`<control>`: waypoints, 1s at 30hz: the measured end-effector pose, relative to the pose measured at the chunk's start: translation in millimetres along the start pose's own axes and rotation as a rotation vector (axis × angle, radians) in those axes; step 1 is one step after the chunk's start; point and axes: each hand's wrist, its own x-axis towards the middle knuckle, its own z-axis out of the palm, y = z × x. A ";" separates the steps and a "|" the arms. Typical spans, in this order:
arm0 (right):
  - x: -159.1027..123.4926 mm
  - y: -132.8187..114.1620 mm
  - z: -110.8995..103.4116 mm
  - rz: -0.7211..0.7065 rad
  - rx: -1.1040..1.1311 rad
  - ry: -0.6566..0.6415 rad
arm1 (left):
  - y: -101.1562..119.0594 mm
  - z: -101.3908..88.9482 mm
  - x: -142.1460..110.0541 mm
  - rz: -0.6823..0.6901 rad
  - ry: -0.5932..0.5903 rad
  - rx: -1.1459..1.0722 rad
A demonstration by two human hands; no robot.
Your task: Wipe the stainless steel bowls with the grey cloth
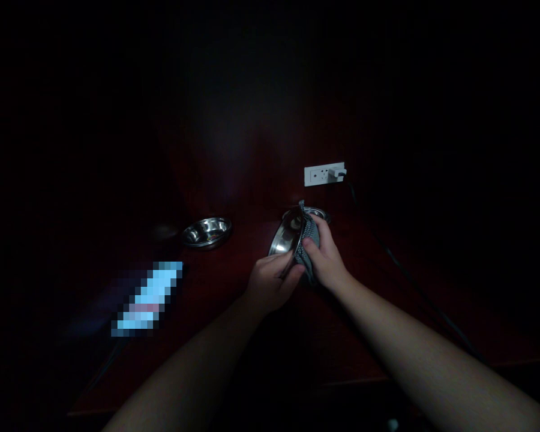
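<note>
A shiny metal bowl (pixel 284 237) is held up on its side above the dark red table. My left hand (pixel 272 281) grips its lower rim, thumb on the near side and fingers on the far side. My right hand (pixel 324 255) is closed on a grey textured cloth (pixel 309 240), which it presses against the bowl's right-hand face. Part of the cloth sticks up over the rim. Just behind them, another metal dish (pixel 320 213) shows only in part, mostly hidden by the cloth and my right hand.
A second metal bowl (pixel 207 233) rests on the table to the left. Nearer lies a blurred-out bright screen (pixel 150 300). A white wall socket (pixel 317 174) with a plug is at the back, and a dark cable (pixel 414 282) runs down the right side. The surroundings are very dark.
</note>
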 end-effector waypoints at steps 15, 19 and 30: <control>0.6 -1.9 -2.1 0.052 0.065 -0.071 | 1.5 -0.1 0.4 -0.051 0.054 0.027; 0.2 0.3 -2.0 0.059 0.049 -0.081 | 1.3 -1.3 0.8 -0.083 0.068 0.026; 0.6 0.2 -6.2 -0.047 -0.077 -0.148 | 2.5 -1.5 -1.3 -0.183 0.132 -0.006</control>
